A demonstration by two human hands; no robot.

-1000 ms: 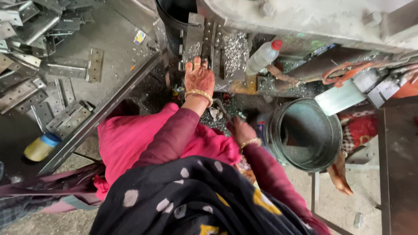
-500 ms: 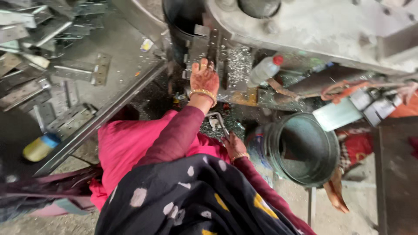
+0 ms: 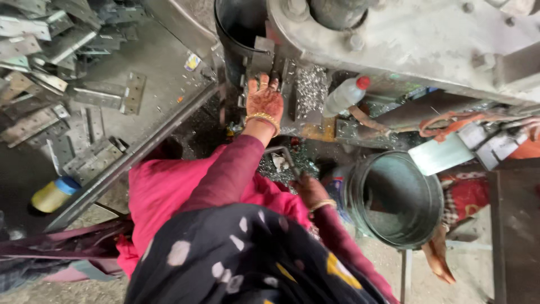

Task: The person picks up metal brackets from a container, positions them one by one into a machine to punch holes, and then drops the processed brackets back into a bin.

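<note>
My left hand point(image 3: 263, 100), with henna on its back and a gold bangle at the wrist, lies flat with fingers apart on a metal piece point(image 3: 264, 62) at the bed of a grey press machine point(image 3: 405, 39). Lower down, my right hand point(image 3: 309, 191) is curled by my lap and seems to grip a thin bent metal rod point(image 3: 283, 152). Beneath that hand lies a heap of small metal scraps point(image 3: 275, 169). My pink clothing and dark spotted scarf hide both forearms' undersides.
Metal brackets and hinges point(image 3: 107, 95) are piled on a grey bench at left, with a yellow bottle point(image 3: 53, 194) below. A white bottle with a red cap point(image 3: 344, 95) lies on the machine. A round metal bucket point(image 3: 394, 197) stands right, beside another person's foot point(image 3: 439, 262).
The view has tilted and closed in a little. My left hand stays on the metal piece at the press. My right hand has sunk slightly towards my lap.
</note>
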